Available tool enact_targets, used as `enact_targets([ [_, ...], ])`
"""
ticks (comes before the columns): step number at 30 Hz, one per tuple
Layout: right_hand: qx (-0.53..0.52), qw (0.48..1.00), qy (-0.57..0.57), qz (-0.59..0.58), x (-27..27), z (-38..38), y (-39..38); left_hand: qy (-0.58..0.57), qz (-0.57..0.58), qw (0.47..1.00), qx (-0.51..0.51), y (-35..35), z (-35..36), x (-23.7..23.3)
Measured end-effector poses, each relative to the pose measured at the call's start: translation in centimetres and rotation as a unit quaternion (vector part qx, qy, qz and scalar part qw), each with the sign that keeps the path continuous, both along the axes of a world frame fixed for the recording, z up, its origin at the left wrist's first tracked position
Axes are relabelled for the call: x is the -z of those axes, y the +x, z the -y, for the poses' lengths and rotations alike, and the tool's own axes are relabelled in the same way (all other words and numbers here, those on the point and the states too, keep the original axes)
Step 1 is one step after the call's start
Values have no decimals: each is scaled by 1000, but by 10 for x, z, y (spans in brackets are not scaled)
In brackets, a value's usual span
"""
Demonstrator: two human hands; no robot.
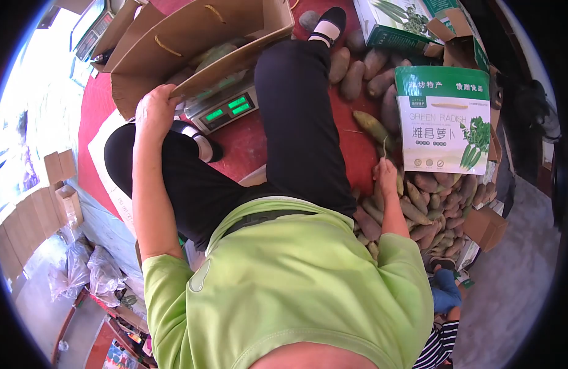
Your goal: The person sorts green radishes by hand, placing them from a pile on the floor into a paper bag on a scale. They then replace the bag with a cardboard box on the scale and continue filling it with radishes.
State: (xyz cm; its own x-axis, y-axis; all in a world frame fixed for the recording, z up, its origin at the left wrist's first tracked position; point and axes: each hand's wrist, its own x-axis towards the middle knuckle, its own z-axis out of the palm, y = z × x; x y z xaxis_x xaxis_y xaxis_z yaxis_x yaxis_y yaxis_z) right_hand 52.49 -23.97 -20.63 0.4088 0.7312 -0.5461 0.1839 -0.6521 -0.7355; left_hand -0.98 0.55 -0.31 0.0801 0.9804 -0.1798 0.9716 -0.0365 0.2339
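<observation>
My left hand (155, 106) is closed on the near edge of an open cardboard box (204, 24) with rope handles. Inside the box, a few radishes (216, 54) show in part. Below it stands a digital scale (225, 112) with lit green figures. At my right side, my right hand (387, 174) has its fingers pinched at the thin root end of a green radish (369, 125). That radish lies slanted on the red surface, beside other reddish-brown radishes (353, 80).
A large heap of radishes (438, 209) lies to my right. A white and green radish carton (444, 123) stands over it, with another carton (395, 24) farther off. Plastic bags (90, 270) lie at the left. Another person in a striped top (441, 341) is at the lower right.
</observation>
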Motion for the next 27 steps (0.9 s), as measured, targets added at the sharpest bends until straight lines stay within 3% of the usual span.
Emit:
enact_targets([
  [5, 54, 979, 159, -115, -101, -104, -65, 11, 6, 1000, 3, -2, 0, 2],
  [8, -44, 955, 279, -87, -165, -166, -98, 9, 7, 1000, -2, -3, 0, 3],
  [15, -241, 779, 560, -145, -330, -279, -188, 21, 5, 1000, 4, -5, 1, 5],
  [16, -278, 776, 526, -209, -343, -299, -188, 22, 5, 1000, 9, -6, 1, 6],
  [17, -283, 725, 537, -327, -355, -297, -220, 24, 5, 1000, 14, -7, 0, 7],
  [18, -234, 765, 539, -263, -367, -298, -246, 26, 4, 1000, 13, -6, 0, 6],
  [19, -218, 761, 561, -243, -363, -310, -270, 19, 10, 1000, 5, -5, 0, 4],
  [20, -318, 737, 523, -285, -361, -318, -274, 13, 15, 1000, -1, -4, 1, 2],
  [21, -291, 734, 520, -327, -348, -331, -298, 14, 15, 1000, 0, -5, 2, 1],
  [22, -318, 754, 536, -208, -342, -339, -310, 27, 5, 1000, 12, -5, 2, 1],
  [23, -292, 684, 658, -118, -322, -355, -332, 41, -4, 999, 25, -4, 2, 1],
  [24, -338, 723, 597, -84, -323, -347, -338, 28, -5, 999, 21, -5, 1, 3],
  [25, -378, 749, 542, 53, -308, -354, -351, 25, -3, 999, 19, -7, 0, 7],
  [26, -297, 589, 735, 156, -272, -368, -382, 37, -3, 999, 24, -7, 0, 6],
  [27, -416, 735, 517, 142, -283, -355, -374, 48, -2, 998, 31, -7, 2, 6],
])
